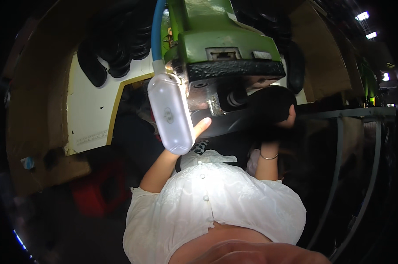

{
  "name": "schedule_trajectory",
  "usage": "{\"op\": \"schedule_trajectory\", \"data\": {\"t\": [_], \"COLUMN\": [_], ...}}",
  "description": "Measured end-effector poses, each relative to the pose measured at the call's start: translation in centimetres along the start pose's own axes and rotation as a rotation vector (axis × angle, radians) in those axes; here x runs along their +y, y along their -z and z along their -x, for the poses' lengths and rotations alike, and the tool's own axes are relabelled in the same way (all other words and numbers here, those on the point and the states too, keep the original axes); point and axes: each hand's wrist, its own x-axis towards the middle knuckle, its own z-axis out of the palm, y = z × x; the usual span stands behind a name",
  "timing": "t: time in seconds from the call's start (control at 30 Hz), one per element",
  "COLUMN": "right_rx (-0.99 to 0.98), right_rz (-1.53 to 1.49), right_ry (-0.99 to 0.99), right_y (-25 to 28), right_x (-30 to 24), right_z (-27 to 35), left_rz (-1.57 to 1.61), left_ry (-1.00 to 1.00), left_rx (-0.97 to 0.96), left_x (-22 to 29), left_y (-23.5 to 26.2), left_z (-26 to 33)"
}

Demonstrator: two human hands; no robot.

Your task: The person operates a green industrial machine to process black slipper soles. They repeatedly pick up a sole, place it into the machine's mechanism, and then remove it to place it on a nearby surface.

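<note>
A black shoe sole (276,102) lies crosswise beneath the head of a green machine (232,37). My left hand (202,127) grips its left end, with the thumb on top; a lit oblong lamp (169,112) hides much of that hand. At the right end my right hand (290,118) holds the sole's edge, its fingertips showing and the rest in dark shadow. The machine's dark metal working part (236,97) comes down close over the sole; whether the two touch I cannot tell.
Stacked black soles (93,66) sit on the white tabletop (86,105) at the left, with more soles (296,66) at the right. Cardboard walls (326,57) flank the table. A red stool (97,189) stands low at the left, a grey metal frame (340,145) at the right.
</note>
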Motion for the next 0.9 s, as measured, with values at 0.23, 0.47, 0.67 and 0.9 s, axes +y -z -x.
{"op": "schedule_trajectory", "data": {"t": [0.23,0.47,0.67,0.9], "right_rx": [0.053,-0.284,-0.59,-0.973], "right_rz": [0.034,0.232,0.592,1.191], "right_ry": [-0.193,-0.222,-0.251,-0.278], "right_y": [0.7,0.1,-3.3,-5.5], "right_x": [6.3,11.0,9.4,8.7], "right_z": [4.0,7.3,5.7,2.5], "left_rz": [0.221,0.165,0.0,-0.136], "left_ry": [0.06,0.226,0.341,0.097], "left_rx": [0.151,0.298,0.019,-0.02], "left_x": [2.0,-0.8,-12.2,-3.6], "left_y": [5.1,9.1,7.3,-0.7], "left_z": [3.4,6.7,9.2,4.5]}}
